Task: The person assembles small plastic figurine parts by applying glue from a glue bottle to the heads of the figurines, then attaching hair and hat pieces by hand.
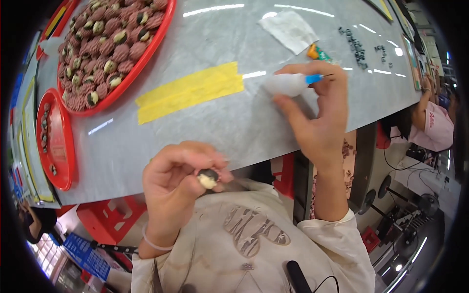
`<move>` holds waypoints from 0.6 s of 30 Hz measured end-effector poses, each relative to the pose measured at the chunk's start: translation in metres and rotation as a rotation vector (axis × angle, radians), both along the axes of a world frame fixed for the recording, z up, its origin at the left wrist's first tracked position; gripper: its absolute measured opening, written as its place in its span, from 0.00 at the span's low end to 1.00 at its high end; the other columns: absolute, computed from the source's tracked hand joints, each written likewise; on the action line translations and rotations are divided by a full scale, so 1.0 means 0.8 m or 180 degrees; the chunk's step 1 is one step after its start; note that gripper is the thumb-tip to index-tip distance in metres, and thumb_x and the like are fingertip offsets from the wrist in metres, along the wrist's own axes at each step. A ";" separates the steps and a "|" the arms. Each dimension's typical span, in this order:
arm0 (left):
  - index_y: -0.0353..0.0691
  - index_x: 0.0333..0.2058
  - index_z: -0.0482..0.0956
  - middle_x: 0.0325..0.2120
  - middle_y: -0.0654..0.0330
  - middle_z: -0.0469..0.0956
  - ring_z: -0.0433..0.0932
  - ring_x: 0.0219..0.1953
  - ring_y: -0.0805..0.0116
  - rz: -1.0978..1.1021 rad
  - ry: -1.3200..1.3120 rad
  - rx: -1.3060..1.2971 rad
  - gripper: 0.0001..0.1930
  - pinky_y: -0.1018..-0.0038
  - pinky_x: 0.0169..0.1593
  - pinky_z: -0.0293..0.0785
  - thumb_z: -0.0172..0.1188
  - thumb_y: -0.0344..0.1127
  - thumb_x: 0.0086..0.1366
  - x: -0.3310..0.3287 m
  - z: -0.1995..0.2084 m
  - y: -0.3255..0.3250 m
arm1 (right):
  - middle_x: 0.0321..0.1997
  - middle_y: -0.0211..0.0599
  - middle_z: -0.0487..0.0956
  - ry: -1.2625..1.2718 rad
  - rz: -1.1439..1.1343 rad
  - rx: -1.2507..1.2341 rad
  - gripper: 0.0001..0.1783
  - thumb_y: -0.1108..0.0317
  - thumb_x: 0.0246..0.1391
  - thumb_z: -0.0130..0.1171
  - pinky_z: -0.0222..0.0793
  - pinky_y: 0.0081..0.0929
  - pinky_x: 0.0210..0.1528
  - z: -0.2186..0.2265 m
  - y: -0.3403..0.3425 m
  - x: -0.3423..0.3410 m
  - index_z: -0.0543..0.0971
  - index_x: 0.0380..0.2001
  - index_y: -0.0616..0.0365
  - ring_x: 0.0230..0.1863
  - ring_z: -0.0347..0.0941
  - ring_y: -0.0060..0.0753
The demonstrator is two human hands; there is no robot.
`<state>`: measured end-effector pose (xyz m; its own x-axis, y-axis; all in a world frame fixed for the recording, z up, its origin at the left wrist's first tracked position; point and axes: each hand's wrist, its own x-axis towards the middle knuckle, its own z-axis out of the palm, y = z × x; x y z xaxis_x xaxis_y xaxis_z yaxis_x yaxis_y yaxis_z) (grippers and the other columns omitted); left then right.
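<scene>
Close to my body, my left hand [171, 168] is closed in a pinch around a small piece [208, 178] with a cream and a black part showing. Its far side is covered by my fingers. Over the table, my right hand [320, 117] grips a white squeeze bottle [287, 84] between thumb and fingers. The bottle lies nearly level, its blue needle tip [313, 78] and thin needle pointing right, away from the piece. Far left, a large red tray [146, 63] is heaped with pink ridged pieces, many with cream and black parts.
A smaller red tray [61, 161] with a few dark pieces stands at the left edge. Yellow tape [190, 93] is stuck to the grey table [205, 132]. Beyond my right hand lie a white tissue [288, 30], small orange and green items [317, 52] and scattered black pieces [355, 46].
</scene>
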<state>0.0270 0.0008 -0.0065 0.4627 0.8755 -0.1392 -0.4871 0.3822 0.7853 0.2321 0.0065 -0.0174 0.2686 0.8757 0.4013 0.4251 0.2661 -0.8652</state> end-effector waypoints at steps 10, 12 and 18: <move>0.33 0.30 0.67 0.28 0.51 0.69 0.72 0.27 0.66 0.0065 0.0258 0.0038 0.13 0.79 0.28 0.70 0.56 0.36 0.50 0.000 0.004 0.005 | 0.23 0.30 0.72 -0.1738 -0.1264 -0.0819 0.08 0.76 0.38 0.52 0.59 0.14 0.32 0.019 0.031 0.155 0.73 0.27 0.62 0.26 0.64 0.19; 0.32 0.30 0.67 0.28 0.51 0.69 0.72 0.27 0.66 0.0023 0.0279 -0.0002 0.13 0.79 0.28 0.70 0.56 0.35 0.50 0.002 0.005 0.006 | 0.22 0.29 0.71 -0.2023 -0.1293 -0.0824 0.07 0.75 0.37 0.53 0.59 0.14 0.31 0.017 0.038 0.151 0.73 0.26 0.62 0.26 0.64 0.19; 0.32 0.30 0.67 0.29 0.50 0.69 0.72 0.28 0.65 0.0061 0.0217 -0.0027 0.13 0.78 0.29 0.71 0.56 0.34 0.50 -0.003 0.002 0.002 | 0.28 0.33 0.71 -0.1166 -0.0819 -0.0316 0.09 0.75 0.40 0.52 0.57 0.14 0.30 0.031 0.026 0.124 0.72 0.29 0.62 0.27 0.64 0.21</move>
